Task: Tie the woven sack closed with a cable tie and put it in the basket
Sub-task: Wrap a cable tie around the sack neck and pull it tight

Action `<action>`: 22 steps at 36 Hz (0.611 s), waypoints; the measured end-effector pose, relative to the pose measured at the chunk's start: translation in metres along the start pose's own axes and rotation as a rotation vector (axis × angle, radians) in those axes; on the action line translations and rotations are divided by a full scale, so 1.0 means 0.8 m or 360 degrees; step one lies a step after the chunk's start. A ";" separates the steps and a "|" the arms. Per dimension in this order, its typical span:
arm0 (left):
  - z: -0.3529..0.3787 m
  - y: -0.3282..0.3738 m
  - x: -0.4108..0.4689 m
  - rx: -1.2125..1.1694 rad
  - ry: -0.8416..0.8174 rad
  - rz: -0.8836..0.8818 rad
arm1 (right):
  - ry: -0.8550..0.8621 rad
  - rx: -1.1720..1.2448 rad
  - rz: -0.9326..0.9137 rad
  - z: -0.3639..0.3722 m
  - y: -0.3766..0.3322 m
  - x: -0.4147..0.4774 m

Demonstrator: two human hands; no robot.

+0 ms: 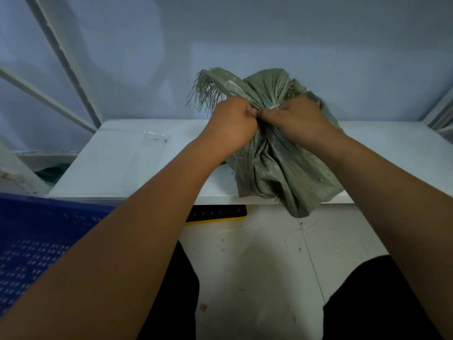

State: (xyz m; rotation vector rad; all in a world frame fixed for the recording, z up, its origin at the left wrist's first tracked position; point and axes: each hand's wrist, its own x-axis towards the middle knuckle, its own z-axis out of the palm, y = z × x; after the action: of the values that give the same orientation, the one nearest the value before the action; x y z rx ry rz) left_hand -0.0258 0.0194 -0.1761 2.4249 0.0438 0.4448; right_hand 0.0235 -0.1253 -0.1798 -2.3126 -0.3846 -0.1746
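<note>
A grey-green woven sack stands on the white shelf, its bottom corner hanging over the front edge. Its neck is gathered into a bunch, with the frayed mouth fanning out above. My left hand grips the gathered neck from the left. My right hand is curled against the neck from the right, pinching a pale cable tie that wraps the bunch; only a short piece of the tie shows between my hands. The blue perforated basket sits at the lower left, partly behind my left forearm.
A clear plastic bag lies on the shelf to the left. A black and yellow item sits on the floor under the shelf edge. White frame bars rise at the left and right. My dark-trousered legs are below.
</note>
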 end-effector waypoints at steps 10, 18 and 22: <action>0.003 0.002 0.002 -0.0022 -0.0019 -0.0053 | 0.0105 0.0005 -0.0168 0.000 0.011 0.001; 0.003 0.002 0.003 -0.0030 -0.0039 -0.0061 | 0.0185 -0.0153 -0.0312 0.000 0.014 0.000; -0.001 0.005 -0.001 -0.0036 -0.0072 -0.0033 | 0.0223 -0.0256 -0.0363 0.000 0.018 0.002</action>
State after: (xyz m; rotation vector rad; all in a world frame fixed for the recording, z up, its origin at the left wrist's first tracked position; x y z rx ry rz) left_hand -0.0271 0.0163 -0.1735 2.4090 0.0437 0.3789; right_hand 0.0300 -0.1347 -0.1890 -2.3914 -0.5807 -0.4933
